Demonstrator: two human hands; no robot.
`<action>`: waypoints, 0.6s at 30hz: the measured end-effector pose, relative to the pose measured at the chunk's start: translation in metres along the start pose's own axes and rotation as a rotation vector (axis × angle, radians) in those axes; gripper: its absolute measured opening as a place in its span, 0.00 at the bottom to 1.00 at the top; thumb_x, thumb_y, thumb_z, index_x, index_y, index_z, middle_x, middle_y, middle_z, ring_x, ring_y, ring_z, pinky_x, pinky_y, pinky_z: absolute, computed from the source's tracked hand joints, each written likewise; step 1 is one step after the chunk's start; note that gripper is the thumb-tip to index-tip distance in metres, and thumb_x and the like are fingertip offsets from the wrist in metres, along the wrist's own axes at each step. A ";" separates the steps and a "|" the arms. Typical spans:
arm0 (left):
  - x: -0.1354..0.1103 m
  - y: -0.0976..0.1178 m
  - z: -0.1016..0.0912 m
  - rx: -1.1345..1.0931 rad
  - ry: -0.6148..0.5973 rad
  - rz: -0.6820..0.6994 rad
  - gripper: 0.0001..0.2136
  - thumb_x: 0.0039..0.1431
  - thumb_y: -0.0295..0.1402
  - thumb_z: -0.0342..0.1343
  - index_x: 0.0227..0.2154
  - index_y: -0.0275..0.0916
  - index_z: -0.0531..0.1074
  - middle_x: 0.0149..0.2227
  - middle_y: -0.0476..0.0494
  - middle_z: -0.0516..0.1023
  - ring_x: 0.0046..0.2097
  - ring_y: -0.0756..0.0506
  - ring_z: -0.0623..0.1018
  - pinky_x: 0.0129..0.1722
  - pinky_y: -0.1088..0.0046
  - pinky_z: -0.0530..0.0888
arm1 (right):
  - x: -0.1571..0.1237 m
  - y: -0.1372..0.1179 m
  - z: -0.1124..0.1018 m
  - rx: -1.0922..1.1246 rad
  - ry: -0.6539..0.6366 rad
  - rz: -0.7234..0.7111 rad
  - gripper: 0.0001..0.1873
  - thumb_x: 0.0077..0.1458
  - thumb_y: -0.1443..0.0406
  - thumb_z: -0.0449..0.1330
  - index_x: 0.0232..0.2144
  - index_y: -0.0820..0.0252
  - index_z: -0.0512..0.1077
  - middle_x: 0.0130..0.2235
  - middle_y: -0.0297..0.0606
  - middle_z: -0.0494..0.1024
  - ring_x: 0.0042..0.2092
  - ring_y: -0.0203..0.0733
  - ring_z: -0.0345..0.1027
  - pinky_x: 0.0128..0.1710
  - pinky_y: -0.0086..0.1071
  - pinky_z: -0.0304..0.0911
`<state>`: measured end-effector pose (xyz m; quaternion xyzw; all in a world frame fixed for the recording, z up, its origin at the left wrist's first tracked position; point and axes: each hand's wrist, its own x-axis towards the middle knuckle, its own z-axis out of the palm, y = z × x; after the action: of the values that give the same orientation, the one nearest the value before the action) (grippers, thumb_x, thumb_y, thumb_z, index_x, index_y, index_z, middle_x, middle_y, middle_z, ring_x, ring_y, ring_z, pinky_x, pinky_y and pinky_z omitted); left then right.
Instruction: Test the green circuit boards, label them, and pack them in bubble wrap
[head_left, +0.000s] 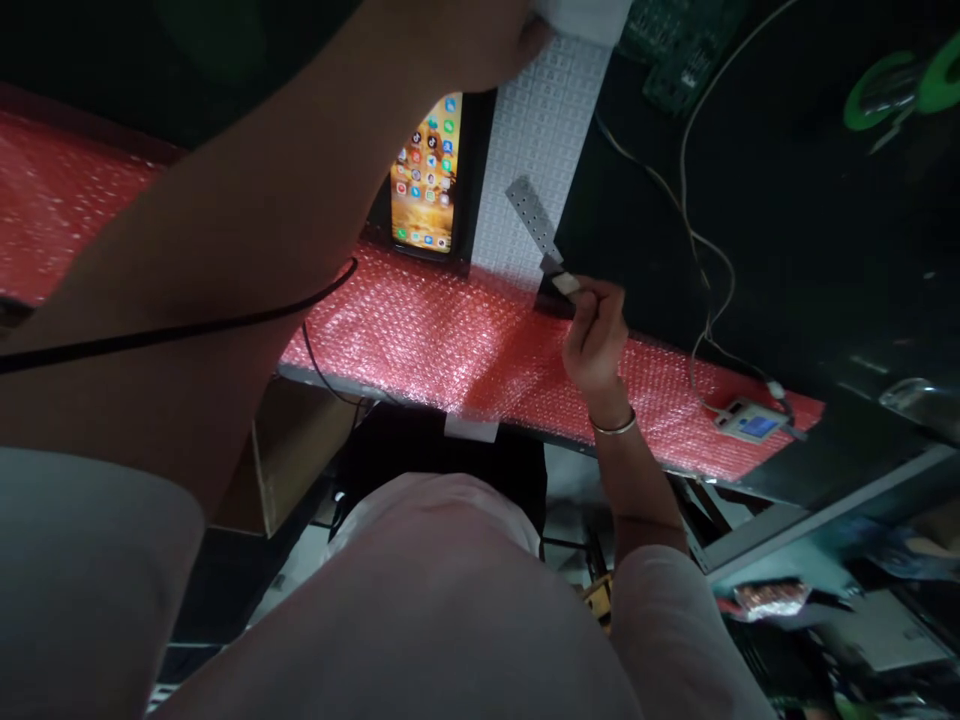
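My right hand (596, 335) is closed in a pinch on the pale end of a narrow grey strip (532, 217) with rows of small dots. The strip points up and left over a long sheet of small printed labels (544, 120). My left hand (495, 45) is at the top edge, beside a white piece (589, 18) at the upper end of the sheet; its fingers are mostly cut off. Below my left hand lies a lit smartphone (424, 185) showing app icons, its upper part hidden by the hand and forearm.
Red bubble wrap (420, 330) covers the front of the dark bench. A small device with a blue screen (757, 427) lies on it at right, joined to a thin cable (684, 170). Green circuit boards (682, 70) and green reels (877, 95) are at the upper right.
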<state>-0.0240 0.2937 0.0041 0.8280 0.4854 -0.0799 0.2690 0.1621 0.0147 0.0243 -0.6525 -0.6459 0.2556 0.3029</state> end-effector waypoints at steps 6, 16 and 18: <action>0.009 -0.003 -0.007 0.022 0.108 0.167 0.29 0.71 0.36 0.53 0.70 0.33 0.56 0.70 0.32 0.61 0.69 0.31 0.63 0.68 0.45 0.62 | -0.014 -0.020 0.004 0.057 -0.017 -0.134 0.11 0.74 0.65 0.46 0.50 0.58 0.68 0.42 0.43 0.79 0.44 0.41 0.78 0.44 0.37 0.75; 0.007 -0.012 -0.009 0.141 0.199 0.254 0.29 0.68 0.37 0.57 0.68 0.31 0.61 0.65 0.29 0.65 0.65 0.33 0.65 0.66 0.52 0.65 | 0.049 0.042 0.013 -0.014 0.167 0.144 0.12 0.73 0.61 0.47 0.45 0.58 0.68 0.41 0.45 0.78 0.43 0.45 0.76 0.46 0.41 0.72; 0.007 -0.013 -0.008 0.215 0.209 0.266 0.25 0.70 0.36 0.53 0.66 0.32 0.63 0.63 0.31 0.67 0.63 0.34 0.64 0.64 0.52 0.66 | 0.072 0.046 0.016 -0.022 0.188 0.157 0.13 0.74 0.61 0.45 0.45 0.58 0.67 0.41 0.45 0.78 0.42 0.43 0.77 0.44 0.39 0.72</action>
<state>-0.0320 0.3083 0.0038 0.9127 0.3856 -0.0086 0.1353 0.1842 0.0889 -0.0159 -0.7254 -0.5643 0.2090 0.3342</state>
